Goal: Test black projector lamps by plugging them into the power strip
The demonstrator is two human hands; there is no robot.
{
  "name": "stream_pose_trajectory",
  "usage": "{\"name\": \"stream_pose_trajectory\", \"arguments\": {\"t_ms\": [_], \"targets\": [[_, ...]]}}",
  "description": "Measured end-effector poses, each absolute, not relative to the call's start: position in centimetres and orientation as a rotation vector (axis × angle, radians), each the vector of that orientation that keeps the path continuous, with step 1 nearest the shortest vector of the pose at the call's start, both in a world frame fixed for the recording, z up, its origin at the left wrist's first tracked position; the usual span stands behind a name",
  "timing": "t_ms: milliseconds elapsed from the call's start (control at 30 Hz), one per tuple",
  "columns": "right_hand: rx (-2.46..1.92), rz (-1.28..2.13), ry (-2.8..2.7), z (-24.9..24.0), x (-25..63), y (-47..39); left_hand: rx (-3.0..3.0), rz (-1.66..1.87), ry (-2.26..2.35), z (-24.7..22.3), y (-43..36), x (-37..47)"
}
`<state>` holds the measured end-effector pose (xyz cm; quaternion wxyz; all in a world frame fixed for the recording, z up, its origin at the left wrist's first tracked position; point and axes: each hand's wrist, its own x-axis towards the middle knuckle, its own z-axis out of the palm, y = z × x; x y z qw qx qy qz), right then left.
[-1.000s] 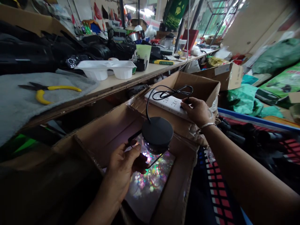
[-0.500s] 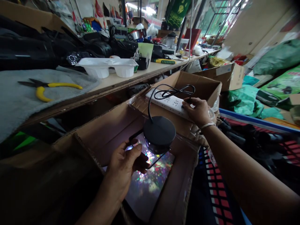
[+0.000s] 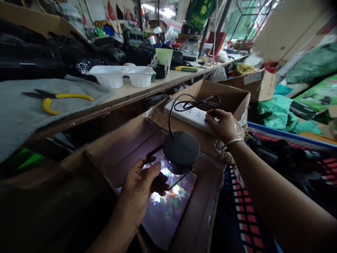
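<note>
My left hand (image 3: 143,184) is closed on the thin bracket of a round black projector lamp (image 3: 181,151), which I hold over an open cardboard box (image 3: 123,140). The lamp is lit and casts coloured spots onto a pale sheet (image 3: 163,221) inside the box. From its top a black cable (image 3: 198,102) rises and lies bundled on a white power strip (image 3: 186,114). At the strip's right end, the fingers of my right hand (image 3: 222,124) pinch a small black plug (image 3: 212,114), mostly hidden by them.
On the workbench at left lie yellow-handled pliers (image 3: 65,100), a white plastic tray (image 3: 116,75) and a yellow-green tool (image 3: 186,69). A second carton (image 3: 223,93) stands behind the strip. A plastic basket (image 3: 244,214) with black parts is at right, near green bags (image 3: 276,112).
The light pattern on the sheet has shifted in shape and colour. Both hands keep their grip, and the whole view has moved very slightly.
</note>
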<state>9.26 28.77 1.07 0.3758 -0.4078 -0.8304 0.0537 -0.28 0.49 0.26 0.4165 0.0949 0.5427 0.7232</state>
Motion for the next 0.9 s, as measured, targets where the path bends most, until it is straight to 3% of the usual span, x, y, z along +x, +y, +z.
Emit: {"name": "stream_pose_trajectory", "arguments": {"t_ms": [900], "targets": [[-1.075,0.167,-2.102,1.18,9.18,28.47,0.238,1.816,1.398,0.1,0.55,-0.31]]}}
